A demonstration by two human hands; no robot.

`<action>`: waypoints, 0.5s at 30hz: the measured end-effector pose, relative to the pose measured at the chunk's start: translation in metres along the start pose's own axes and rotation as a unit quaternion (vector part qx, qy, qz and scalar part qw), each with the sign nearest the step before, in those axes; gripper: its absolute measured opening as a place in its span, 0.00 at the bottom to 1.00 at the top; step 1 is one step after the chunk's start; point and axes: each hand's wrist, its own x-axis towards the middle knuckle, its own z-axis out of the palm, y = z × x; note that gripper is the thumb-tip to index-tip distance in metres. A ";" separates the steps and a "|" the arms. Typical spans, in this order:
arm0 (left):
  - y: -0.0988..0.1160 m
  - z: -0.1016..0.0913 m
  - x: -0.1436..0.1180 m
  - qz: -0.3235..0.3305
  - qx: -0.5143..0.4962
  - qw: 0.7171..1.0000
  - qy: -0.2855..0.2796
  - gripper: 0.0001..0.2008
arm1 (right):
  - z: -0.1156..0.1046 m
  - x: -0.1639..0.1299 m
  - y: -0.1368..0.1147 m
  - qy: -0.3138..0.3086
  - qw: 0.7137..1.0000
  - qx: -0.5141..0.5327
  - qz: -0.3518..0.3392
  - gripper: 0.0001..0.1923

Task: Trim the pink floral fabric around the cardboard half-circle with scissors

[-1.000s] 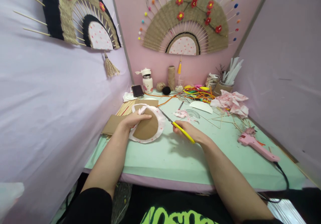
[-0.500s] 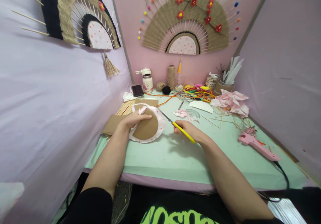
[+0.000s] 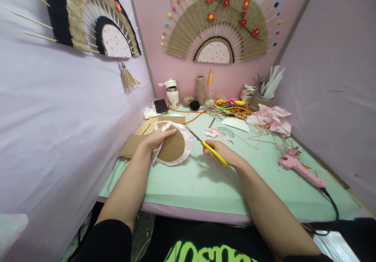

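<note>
My left hand (image 3: 157, 140) grips a brown cardboard half-disc (image 3: 173, 149) that lies on white cloth with pink dots (image 3: 188, 144), its near edge raised a little off the green table (image 3: 205, 183). My right hand (image 3: 219, 151) holds yellow-handled scissors (image 3: 205, 144), whose metal blades point up-left and reach the cloth's right edge. The fingers of my right hand are wrapped round the handle, so the handle loops are hidden.
A pink glue gun (image 3: 299, 168) with a black cord lies at the right. Wooden skewers (image 3: 147, 127), a flat cardboard piece (image 3: 131, 144), crumpled dotted cloth (image 3: 270, 120), coloured cords (image 3: 232, 110), twine spool (image 3: 201, 89), a bottle (image 3: 172, 95) and a phone (image 3: 161, 105) crowd the back. Woven fans hang on the walls.
My left hand has tilted the cardboard and cloth up slightly and shifted them a little away from me. The scissors and my right hand have moved slightly up toward the cloth edge.
</note>
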 end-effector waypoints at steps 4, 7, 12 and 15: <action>0.000 0.001 0.000 0.005 0.025 1.000 0.001 0.26 | 0.000 0.000 0.005 -0.025 0.999 0.000 -0.026 0.11; 0.000 0.001 0.001 0.007 0.037 0.999 0.004 0.26 | 0.000 0.001 0.006 -0.032 0.999 -0.005 -0.026 0.11; -0.001 -0.001 0.002 0.014 0.032 0.999 0.001 0.25 | 0.000 0.001 0.003 -0.034 0.999 -0.010 -0.014 0.11; 0.000 -0.001 0.001 0.018 0.029 0.999 0.001 0.24 | -0.001 0.001 0.003 -0.032 0.999 -0.014 -0.004 0.11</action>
